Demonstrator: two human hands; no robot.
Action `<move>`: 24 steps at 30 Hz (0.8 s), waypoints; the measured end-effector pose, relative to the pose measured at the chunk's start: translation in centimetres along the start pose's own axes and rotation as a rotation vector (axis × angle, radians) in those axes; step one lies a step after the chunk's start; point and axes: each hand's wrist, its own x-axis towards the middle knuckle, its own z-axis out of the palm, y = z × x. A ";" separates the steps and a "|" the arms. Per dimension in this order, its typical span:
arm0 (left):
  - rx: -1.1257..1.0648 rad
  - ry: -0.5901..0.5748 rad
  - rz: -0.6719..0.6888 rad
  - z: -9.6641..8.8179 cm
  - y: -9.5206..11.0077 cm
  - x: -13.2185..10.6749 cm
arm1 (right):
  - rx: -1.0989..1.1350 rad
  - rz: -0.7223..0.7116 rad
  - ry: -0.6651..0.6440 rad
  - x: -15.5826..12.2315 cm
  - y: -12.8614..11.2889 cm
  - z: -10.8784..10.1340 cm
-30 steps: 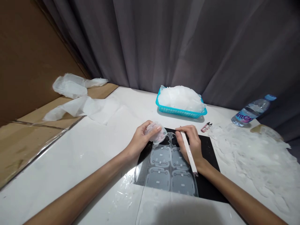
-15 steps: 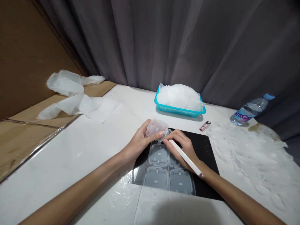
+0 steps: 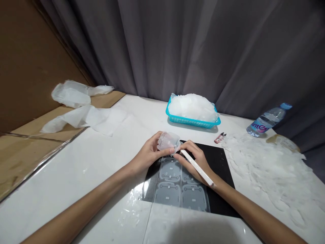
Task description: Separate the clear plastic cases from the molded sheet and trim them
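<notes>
My left hand (image 3: 149,150) is closed on a thin, translucent whitish sheet piece (image 3: 168,141), thumb laid across its near edge. My right hand (image 3: 194,157) is closed too, with a slim white stick-like tool (image 3: 199,169) lying along it; the tool's tip is hidden by the fingers. The right fingertips meet the right edge of the translucent piece. Below both hands, a clear plastic sheet with rounded-square frosted shapes (image 3: 167,196) lies over a black board (image 3: 223,169).
Behind the hands stands a turquoise basket (image 3: 193,122) heaped with white pieces. Small pink-handled snips (image 3: 219,137), a water bottle (image 3: 267,121) and a spread of translucent scraps (image 3: 274,169) lie to the right. White sheets (image 3: 73,95) rest on cardboard (image 3: 22,149) at left.
The view has shifted slightly. The translucent piece has turned a little in my left hand, and my right fingers stay at its edge with the white tool.
</notes>
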 end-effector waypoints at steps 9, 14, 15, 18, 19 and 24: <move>0.125 -0.032 0.068 -1.0 0.1 0.6 | -0.017 0.011 -0.015 0.1 0.2 -0.3; 0.200 -0.166 0.023 -2.4 0.4 0.9 | -0.072 -0.019 -0.066 0.1 0.0 -0.3; 0.220 -0.184 0.016 -2.6 0.6 0.8 | -0.088 -0.026 -0.064 0.1 0.0 -0.3; 0.293 -0.215 0.002 -3.1 1.3 0.7 | -0.144 -0.016 0.017 0.2 0.1 -0.2; 0.313 -0.232 -0.010 -3.3 1.6 0.6 | -0.159 -0.001 0.060 0.2 0.2 -0.2; 0.382 -0.284 -0.084 -4.4 2.4 0.5 | -0.196 0.091 0.280 0.5 1.3 -0.8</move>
